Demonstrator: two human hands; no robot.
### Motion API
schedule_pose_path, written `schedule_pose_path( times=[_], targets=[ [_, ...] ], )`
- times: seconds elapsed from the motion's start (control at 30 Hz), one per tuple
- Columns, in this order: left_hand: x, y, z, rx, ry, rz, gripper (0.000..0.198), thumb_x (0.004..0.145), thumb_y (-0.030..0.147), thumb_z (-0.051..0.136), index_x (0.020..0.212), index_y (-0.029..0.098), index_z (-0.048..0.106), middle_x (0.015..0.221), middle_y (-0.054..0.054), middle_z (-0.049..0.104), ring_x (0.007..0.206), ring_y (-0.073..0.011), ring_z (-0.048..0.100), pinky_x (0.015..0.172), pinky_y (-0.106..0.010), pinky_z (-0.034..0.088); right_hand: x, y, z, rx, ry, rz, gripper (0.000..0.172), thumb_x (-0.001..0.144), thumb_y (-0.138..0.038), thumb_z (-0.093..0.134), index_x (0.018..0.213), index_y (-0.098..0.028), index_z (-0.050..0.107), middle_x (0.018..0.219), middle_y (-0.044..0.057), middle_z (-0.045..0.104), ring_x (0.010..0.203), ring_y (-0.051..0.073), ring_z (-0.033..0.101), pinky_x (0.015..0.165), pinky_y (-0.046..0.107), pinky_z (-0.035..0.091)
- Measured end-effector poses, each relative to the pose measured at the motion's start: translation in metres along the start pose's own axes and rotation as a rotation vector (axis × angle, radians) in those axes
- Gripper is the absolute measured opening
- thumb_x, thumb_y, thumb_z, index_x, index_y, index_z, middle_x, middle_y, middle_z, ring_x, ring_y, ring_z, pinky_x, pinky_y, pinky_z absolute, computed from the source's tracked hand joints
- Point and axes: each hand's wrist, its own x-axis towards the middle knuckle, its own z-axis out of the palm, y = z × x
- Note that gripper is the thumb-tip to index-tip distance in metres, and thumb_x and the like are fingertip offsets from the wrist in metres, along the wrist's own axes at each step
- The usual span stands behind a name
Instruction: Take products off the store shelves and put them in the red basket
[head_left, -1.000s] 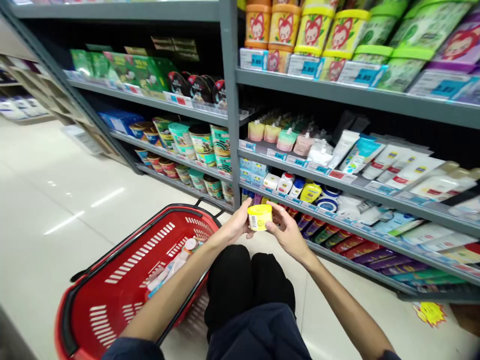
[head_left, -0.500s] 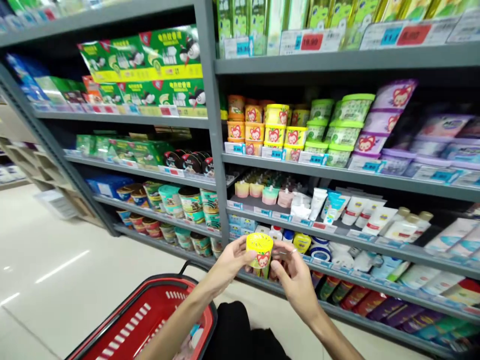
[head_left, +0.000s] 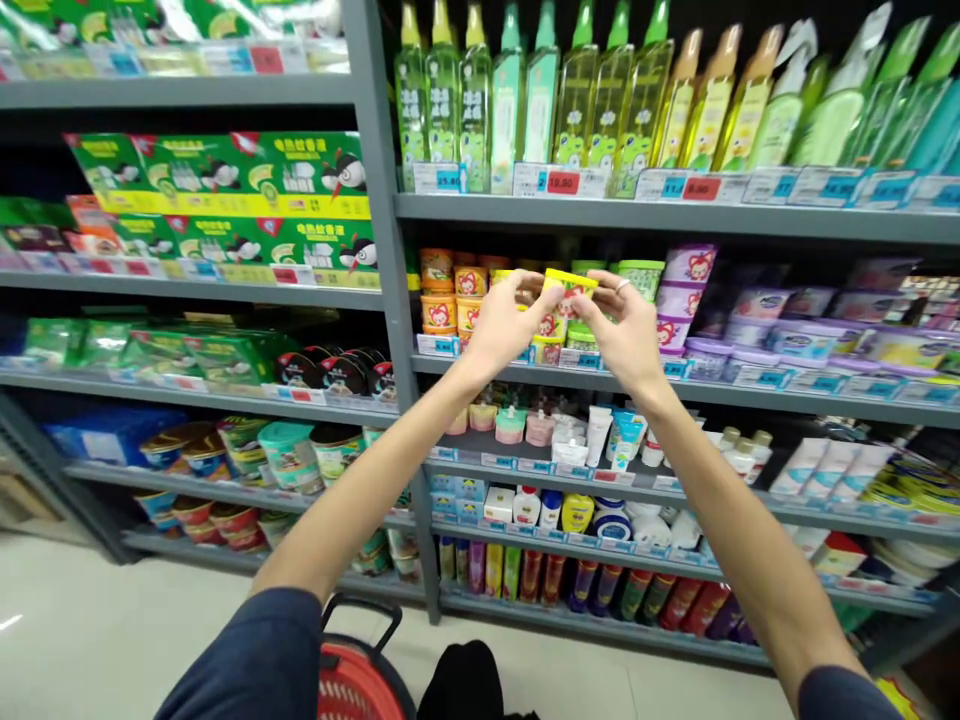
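A small yellow tub (head_left: pixel 571 283) with a red cartoon animal face is raised in front of the shelf of similar tubs. My left hand (head_left: pixel 504 322) holds its left side, thumb across the front. On the other side, my right hand (head_left: pixel 628 328) grips it with thumb and fingers; a ring shows on one finger. Orange tubs (head_left: pixel 437 313) stand just left of my hands, and purple tubs (head_left: pixel 681 297) are stacked to their right. Some yellow and green tubs behind are partly hidden by my fingers.
Grey metal shelving (head_left: pixel 379 200) spans the view. Spray bottles (head_left: pixel 585 100) line the shelf above, with green boxes (head_left: pixel 315 190) to the left. Small bottles and tubes fill lower shelves. A red shopping basket (head_left: pixel 356 680) with a black handle sits on the floor near my knee.
Both hands have lifted the yellow tub from low over the floor up to the tub shelf, arms stretched forward. My right hand has closed on it. The view has tilted upward.
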Motion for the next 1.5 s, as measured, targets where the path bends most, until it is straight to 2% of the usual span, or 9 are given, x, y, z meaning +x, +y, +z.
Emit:
schedule_pose_path(
  times=[0.17,0.4,0.73,1.13,1.23,1.3,1.37,1.43,1.5],
  targets=[
    [0.052,-0.024,-0.007,0.445,0.13,0.201,0.024,0.098,0.029,0.067,0.119,0.019,0.071,0.129,-0.011,0.073,0.125,-0.027,0.062,0.117,-0.045,0.046,0.055,0.038,-0.001,-0.244,0.079,-0.033,0.077,0.077,-0.07,0.083,0.129,-0.014,0.069,0.116,0.016,0.078,0.11,0.03,0.075,0.109,0.05,0.057],
    [0.045,-0.076,-0.01,0.588,0.042,0.191,0.039,0.095,0.027,0.069,0.132,0.014,0.066,0.133,-0.017,0.069,0.127,-0.0322,0.06,0.117,-0.049,0.046,0.05,0.067,0.01,-0.333,0.024,0.03,0.066,0.084,-0.052,0.081,0.13,-0.008,0.068,0.119,0.019,0.078,0.106,0.03,0.076,0.101,0.048,0.061],
    [0.045,-0.084,-0.012,0.578,0.031,0.221,0.044,0.097,0.025,0.068,0.138,0.01,0.06,0.137,-0.02,0.064,0.128,-0.0321,0.061,0.118,-0.047,0.047,0.051,0.064,0.021,-0.352,-0.001,0.026,0.068,0.084,-0.046,0.083,0.136,-0.005,0.066,0.119,0.02,0.078,0.111,0.032,0.075,0.102,0.046,0.06],
    [0.043,-0.101,-0.015,0.544,0.0,0.277,0.058,0.103,0.045,0.057,0.149,0.01,0.054,0.15,-0.024,0.058,0.144,-0.0361,0.053,0.127,-0.054,0.039,0.043,0.074,0.028,-0.313,-0.044,0.121,0.092,0.088,-0.063,0.078,0.15,-0.002,0.051,0.133,0.024,0.073,0.116,0.03,0.075,0.106,0.043,0.06],
    [0.045,-0.095,-0.014,0.53,-0.024,0.284,0.067,0.103,0.051,0.055,0.155,0.01,0.047,0.161,-0.026,0.049,0.154,-0.0375,0.044,0.131,-0.058,0.033,0.046,0.066,0.029,-0.389,-0.051,0.134,0.087,0.093,-0.059,0.075,0.15,0.001,0.048,0.137,0.025,0.071,0.124,0.029,0.072,0.114,0.044,0.055],
    [0.032,-0.076,-0.015,0.514,-0.013,0.33,0.07,0.103,0.053,0.054,0.158,0.01,0.043,0.169,-0.025,0.039,0.16,-0.036,0.035,0.134,-0.056,0.029,0.041,0.049,0.028,-0.482,-0.005,0.092,0.08,0.097,-0.052,0.073,0.147,0.005,0.048,0.143,0.028,0.066,0.135,0.03,0.065,0.121,0.047,0.048],
    [-0.003,-0.054,-0.023,0.474,0.037,0.399,0.065,0.103,0.049,0.054,0.157,0.015,0.045,0.17,-0.021,0.04,0.161,-0.032,0.035,0.134,-0.052,0.03,0.02,0.028,0.024,-0.519,0.035,0.016,0.069,0.102,-0.04,0.069,0.148,0.005,0.045,0.153,0.028,0.058,0.144,0.026,0.057,0.127,0.044,0.042],
    [-0.065,-0.043,-0.042,0.44,0.124,0.431,0.052,0.104,0.042,0.055,0.151,0.021,0.052,0.163,-0.015,0.052,0.155,-0.0279,0.046,0.131,-0.049,0.038,-0.03,0.013,0.022,-0.439,0.038,-0.09,0.056,0.106,-0.028,0.061,0.152,-0.002,0.044,0.159,0.021,0.054,0.146,0.02,0.054,0.127,0.037,0.042],
    [-0.149,-0.05,-0.07,0.455,0.238,0.382,0.036,0.103,0.033,0.055,0.138,0.026,0.061,0.147,-0.01,0.066,0.142,-0.0257,0.06,0.124,-0.048,0.047,-0.112,0.012,0.02,-0.256,0.024,-0.191,0.043,0.108,-0.025,0.056,0.149,-0.014,0.053,0.15,0.014,0.063,0.138,0.02,0.063,0.121,0.04,0.051]
  ],
)
